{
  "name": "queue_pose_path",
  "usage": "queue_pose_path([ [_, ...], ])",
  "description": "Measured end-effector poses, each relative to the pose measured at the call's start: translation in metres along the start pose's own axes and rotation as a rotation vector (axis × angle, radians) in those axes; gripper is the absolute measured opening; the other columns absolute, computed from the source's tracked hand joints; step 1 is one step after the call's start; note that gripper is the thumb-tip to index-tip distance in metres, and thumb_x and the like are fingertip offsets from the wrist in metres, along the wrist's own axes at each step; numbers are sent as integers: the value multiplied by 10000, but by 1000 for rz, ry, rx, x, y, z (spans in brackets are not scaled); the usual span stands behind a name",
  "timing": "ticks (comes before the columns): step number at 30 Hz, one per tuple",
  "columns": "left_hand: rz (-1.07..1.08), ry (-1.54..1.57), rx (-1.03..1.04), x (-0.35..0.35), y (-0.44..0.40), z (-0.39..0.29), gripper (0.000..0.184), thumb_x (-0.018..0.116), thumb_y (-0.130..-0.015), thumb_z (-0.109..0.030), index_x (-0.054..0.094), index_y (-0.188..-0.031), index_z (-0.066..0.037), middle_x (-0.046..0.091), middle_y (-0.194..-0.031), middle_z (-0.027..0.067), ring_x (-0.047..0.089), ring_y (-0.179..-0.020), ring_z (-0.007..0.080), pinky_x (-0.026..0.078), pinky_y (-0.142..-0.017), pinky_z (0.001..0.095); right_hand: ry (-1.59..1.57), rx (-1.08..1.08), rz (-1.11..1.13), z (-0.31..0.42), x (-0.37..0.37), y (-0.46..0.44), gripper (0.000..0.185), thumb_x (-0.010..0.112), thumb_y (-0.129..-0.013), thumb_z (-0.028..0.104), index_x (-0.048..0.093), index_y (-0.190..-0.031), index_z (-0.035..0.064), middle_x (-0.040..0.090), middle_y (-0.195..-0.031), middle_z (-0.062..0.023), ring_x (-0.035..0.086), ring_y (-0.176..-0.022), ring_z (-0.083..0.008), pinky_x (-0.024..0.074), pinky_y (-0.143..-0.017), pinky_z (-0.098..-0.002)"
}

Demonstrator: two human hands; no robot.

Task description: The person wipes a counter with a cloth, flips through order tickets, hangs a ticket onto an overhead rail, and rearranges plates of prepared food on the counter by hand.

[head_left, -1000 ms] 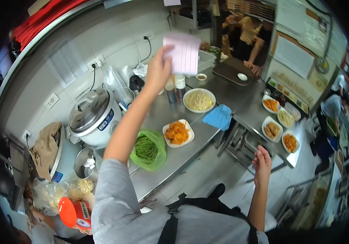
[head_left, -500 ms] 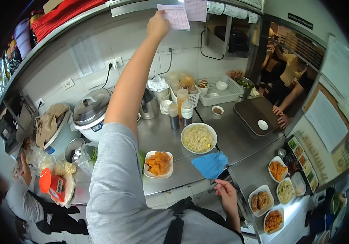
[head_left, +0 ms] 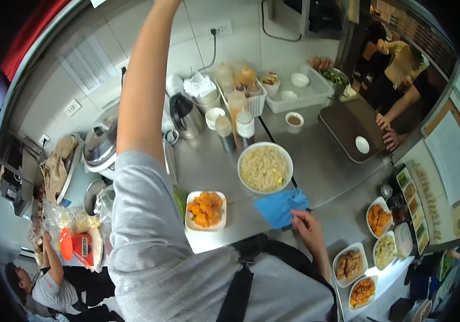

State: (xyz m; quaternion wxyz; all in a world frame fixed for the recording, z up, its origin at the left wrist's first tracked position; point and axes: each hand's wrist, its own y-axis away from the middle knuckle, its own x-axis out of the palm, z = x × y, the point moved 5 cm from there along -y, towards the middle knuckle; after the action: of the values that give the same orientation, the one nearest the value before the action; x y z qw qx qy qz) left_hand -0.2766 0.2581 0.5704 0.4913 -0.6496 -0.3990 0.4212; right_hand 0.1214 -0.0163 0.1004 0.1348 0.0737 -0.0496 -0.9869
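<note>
My left arm (head_left: 144, 91) reaches up past the top edge of the view, so its hand is hidden. My right hand (head_left: 309, 228) is low and right of centre, its fingers loosely bent at the lower right edge of a blue cloth (head_left: 278, 207). No firm hold on the cloth shows. Behind the cloth stands a white bowl of fried rice (head_left: 265, 167). To the left, a square white dish holds orange, sauce-coated pieces (head_left: 207, 209). Sauce bottles (head_left: 245, 129) stand beyond the rice.
A rice cooker (head_left: 101, 142) and steel jug (head_left: 186, 115) stand left. At right are a brown tray (head_left: 351, 129) touched by another person's hands (head_left: 390, 134), and several filled dishes (head_left: 349, 264). Another person (head_left: 53, 284) works at far left by a red container (head_left: 77, 247).
The view has tilted down, and my left hand with the paper slips has left the top of the frame. My right hand has moved up to the blue cloth's edge.
</note>
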Motion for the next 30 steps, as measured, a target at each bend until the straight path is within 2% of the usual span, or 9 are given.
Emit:
queue_pose_path([
  [4, 36, 26, -61, -24, 13, -19, 453, 575, -793, -134, 503, -1240, -128, 612, -1001, 257, 590, -931, 394, 460, -837, 444, 123, -21, 112, -15, 6, -21, 225, 584, -879, 118, 630, -1090, 55, 656, -851, -44, 584, -763, -94, 462, -711, -240],
  [6, 39, -53, -55, -36, 19, -24, 520, 603, -793, -169, 456, -1292, -154, 454, -1282, 262, 524, -1029, 451, 440, -890, 457, 173, -21, 193, -10, 10, -40, 236, 599, -867, 131, 630, -1090, 62, 659, -856, -48, 594, -763, -106, 468, -704, -252],
  [10, -97, -136, 160, -69, 50, -59, 333, 573, -850, -262, 594, -1140, -99, 618, -1040, 161, 566, -995, 294, 429, -890, 383, 310, -83, 222, -14, 12, -70, 282, 648, -823, 175, 627, -1084, 70, 667, -889, -77, 623, -765, -165, 486, -701, -291],
  [16, 789, 1006, -26, -116, 122, -199, 302, 451, -944, -253, 642, -924, -20, 633, -1001, 98, 558, -925, 171, 426, -847, 320, 641, -302, 188, -64, 18, -103, 345, 678, -793, 198, 606, -1107, 74, 620, -976, -123, 612, -801, -198, 496, -722, -323],
  [21, 653, 1864, 310, -139, 176, -287, 251, 575, -883, -228, 630, -956, 6, 603, -951, 110, 566, -904, 212, 446, -800, 310, 817, -440, 202, -79, 23, -107, 342, 691, -767, 180, 611, -1085, 80, 603, -970, -116, 594, -835, -207, 487, -740, -331],
  [24, 470, 2255, 154, -156, 184, -307, 235, 584, -880, -209, 628, -894, 22, 559, -948, 126, 570, -849, 214, 457, -723, 295, 757, -462, 155, -76, 20, -101, 329, 703, -744, 167, 622, -1052, 85, 601, -957, -110, 588, -859, -228, 480, -758, -344],
  [27, 418, 2293, 89, -153, 184, -302, 260, 545, -874, -185, 523, -929, 68, 529, -800, 110, 555, -752, 223, 472, -594, 284, 693, -485, 107, -72, 17, -95, 317, 714, -721, 154, 632, -1020, 90, 598, -944, -103, 581, -883, -250, 473, -775, -356],
  [28, 391, 2356, -166, -165, 186, -299, 350, 539, -881, -164, 456, -1064, 123, 522, -714, 94, 541, -757, 253, 497, -558, 294, 671, -485, 87, -70, 15, -94, 313, 718, -713, 149, 636, -1009, 91, 598, -939, -101, 579, -891, -257, 471, -781, -361],
  [30, 523, 2308, -267, -173, 189, -281, 348, 549, -883, -182, 459, -1104, 71, 543, -729, 70, 541, -808, 270, 498, -655, 357, 629, -482, 38, -66, 11, -89, 305, 726, -697, 140, 643, -987, 95, 596, -931, -96, 574, -908, -271, 466, -792, -369],
])
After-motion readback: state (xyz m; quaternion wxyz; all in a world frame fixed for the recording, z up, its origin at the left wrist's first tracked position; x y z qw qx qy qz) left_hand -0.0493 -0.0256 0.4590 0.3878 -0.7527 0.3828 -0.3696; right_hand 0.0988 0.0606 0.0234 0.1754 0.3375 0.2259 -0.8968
